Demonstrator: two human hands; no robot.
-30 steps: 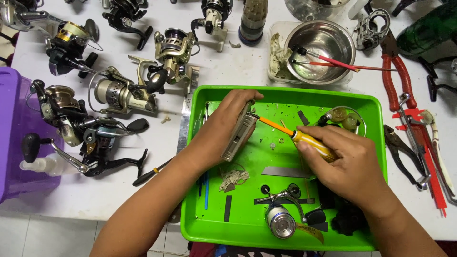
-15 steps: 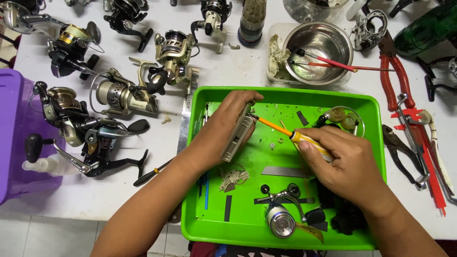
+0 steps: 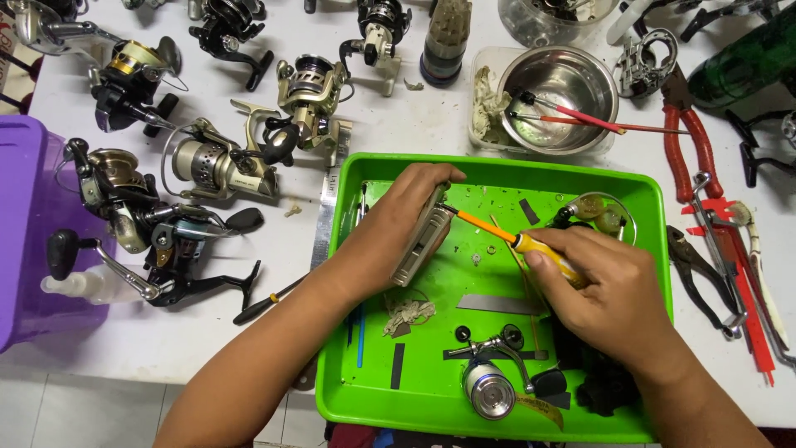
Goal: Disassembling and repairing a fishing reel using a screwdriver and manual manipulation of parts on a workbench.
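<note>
Orange screwdriver (image 3: 514,242) gripped in right hand (image 3: 605,286), tip at grey reel part (image 3: 421,242) clasped by left hand (image 3: 398,228).

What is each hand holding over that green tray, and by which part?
The left hand grips a grey reel part along its side. The right hand holds a screwdriver by its yellow handle.

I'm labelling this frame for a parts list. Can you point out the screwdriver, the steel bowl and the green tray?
screwdriver (image 3: 543,253): head view, on its yellow handle by the right hand's fingers.
steel bowl (image 3: 580,79): head view, on its bare inner wall.
green tray (image 3: 497,164): head view, on its far rim.
</note>
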